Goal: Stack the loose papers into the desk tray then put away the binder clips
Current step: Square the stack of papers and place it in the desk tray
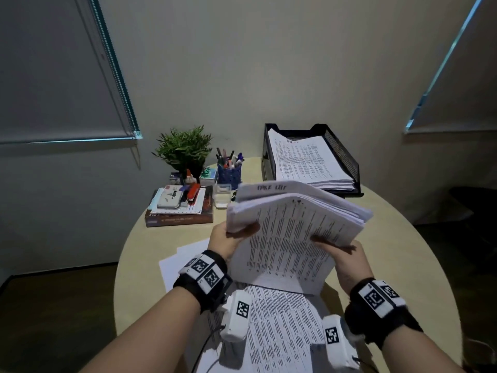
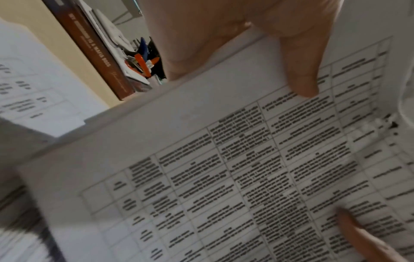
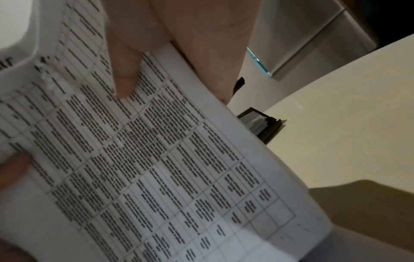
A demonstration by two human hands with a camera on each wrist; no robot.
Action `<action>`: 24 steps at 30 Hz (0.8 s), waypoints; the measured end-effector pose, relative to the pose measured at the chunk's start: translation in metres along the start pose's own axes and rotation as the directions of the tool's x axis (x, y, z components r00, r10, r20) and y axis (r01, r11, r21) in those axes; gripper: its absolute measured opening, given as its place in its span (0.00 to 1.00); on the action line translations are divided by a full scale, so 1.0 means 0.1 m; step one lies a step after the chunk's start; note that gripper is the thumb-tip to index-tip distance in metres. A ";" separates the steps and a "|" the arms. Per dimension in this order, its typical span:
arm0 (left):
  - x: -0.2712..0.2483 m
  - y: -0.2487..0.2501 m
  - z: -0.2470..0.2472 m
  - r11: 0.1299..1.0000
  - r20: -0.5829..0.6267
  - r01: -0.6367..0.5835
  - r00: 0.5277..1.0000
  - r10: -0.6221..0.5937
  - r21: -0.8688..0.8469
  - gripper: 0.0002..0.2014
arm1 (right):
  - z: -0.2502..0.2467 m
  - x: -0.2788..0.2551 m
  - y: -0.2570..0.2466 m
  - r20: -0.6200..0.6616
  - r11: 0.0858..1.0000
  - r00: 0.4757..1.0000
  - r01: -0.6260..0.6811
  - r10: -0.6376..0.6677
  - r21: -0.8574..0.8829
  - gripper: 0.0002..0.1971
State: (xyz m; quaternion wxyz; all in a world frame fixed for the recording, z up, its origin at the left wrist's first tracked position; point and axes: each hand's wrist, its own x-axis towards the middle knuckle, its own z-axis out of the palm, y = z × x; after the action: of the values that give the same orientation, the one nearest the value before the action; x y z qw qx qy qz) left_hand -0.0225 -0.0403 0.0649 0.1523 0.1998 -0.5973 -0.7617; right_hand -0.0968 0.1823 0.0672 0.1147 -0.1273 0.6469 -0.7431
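A thick bundle of printed papers is lifted above the round table, tilted up toward me. My left hand grips its left edge, thumb on the printed face, and my right hand grips its right edge the same way. The left wrist view shows the papers under my left hand's thumb; in the right wrist view, my right hand's thumb presses on the sheet. The black mesh desk tray stands at the back right, holding a stack of sheets. I see no binder clips clearly.
More loose sheets lie on the table below my wrists, another to the left. At the back left are a book stack with stapler, a potted plant, a blue pen cup and a small clear box.
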 end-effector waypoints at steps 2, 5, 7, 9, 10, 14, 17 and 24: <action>0.01 0.06 0.00 0.999 0.010 -0.052 0.999 0.052 -0.008 0.09 | -0.01 0.02 -0.06 -0.007 0.999 0.999 0.048 -0.048 -0.016 0.13; 0.00 0.12 -0.01 0.993 0.020 -0.114 0.993 0.113 0.024 0.10 | -0.04 0.05 -0.11 -0.052 0.996 0.995 0.085 -0.084 0.009 0.15; -0.01 0.11 -0.01 0.993 0.021 -0.110 0.994 0.109 0.033 0.11 | -0.05 0.06 -0.10 -0.049 0.996 0.995 0.083 -0.083 0.011 0.18; -0.02 0.05 -0.01 0.996 0.018 -0.085 0.996 0.084 0.028 0.13 | -0.05 0.05 -0.04 -0.017 0.998 0.998 0.065 -0.065 -0.017 0.17; -0.02 0.02 0.00 0.998 0.015 -0.066 0.998 0.066 0.021 0.15 | -0.04 0.03 -0.01 0.008 0.998 0.999 0.046 -0.045 -0.032 0.17; -0.06 -0.01 0.07 0.999 -0.016 -0.045 0.999 0.045 0.003 0.13 | 0.03 -0.01 0.04 0.017 1.000 1.000 0.025 -0.024 -0.017 0.17; -0.07 0.04 0.07 0.996 -0.024 -0.089 0.996 0.088 -0.027 0.13 | 0.02 0.01 -0.05 -0.031 0.998 0.998 0.049 -0.048 0.046 0.10; -0.15 -0.18 0.07 0.997 -0.014 0.063 0.998 -0.063 0.053 0.14 | 0.01 -0.10 0.18 -0.007 0.994 0.995 -0.098 0.097 -0.053 0.13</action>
State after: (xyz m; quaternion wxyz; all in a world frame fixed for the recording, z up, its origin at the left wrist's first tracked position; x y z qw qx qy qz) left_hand -0.0124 -0.0232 0.0511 0.1264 0.2271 -0.6100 -0.7486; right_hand -0.0867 0.1827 0.0486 0.1460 -0.0970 0.6723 -0.7193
